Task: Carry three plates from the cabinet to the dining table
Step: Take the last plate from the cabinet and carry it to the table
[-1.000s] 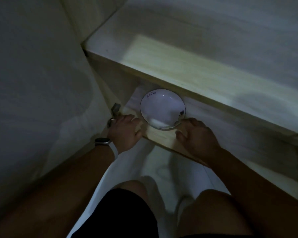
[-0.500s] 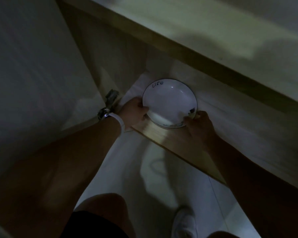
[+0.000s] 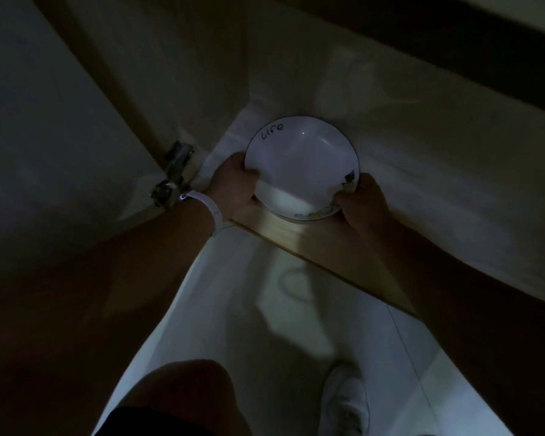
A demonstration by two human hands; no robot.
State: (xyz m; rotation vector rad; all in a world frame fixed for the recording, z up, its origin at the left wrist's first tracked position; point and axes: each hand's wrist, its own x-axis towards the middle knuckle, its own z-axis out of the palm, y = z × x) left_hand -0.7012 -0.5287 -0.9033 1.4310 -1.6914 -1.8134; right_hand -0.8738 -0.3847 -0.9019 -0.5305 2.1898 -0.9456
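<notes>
1. Both hands, the left hand and right hand, are now gripping the plate, fingers closed on opposite rims.
2. The plate is sitting higher at the shelf front edge than before, so lifting out is beginning.

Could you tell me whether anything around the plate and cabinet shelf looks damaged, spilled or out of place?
Nothing stands out. The round white plate with a dark rim looks whole, gripped by the left hand and right hand at the pale wooden shelf edge. The light is too dim to rule out fine chips.
</notes>
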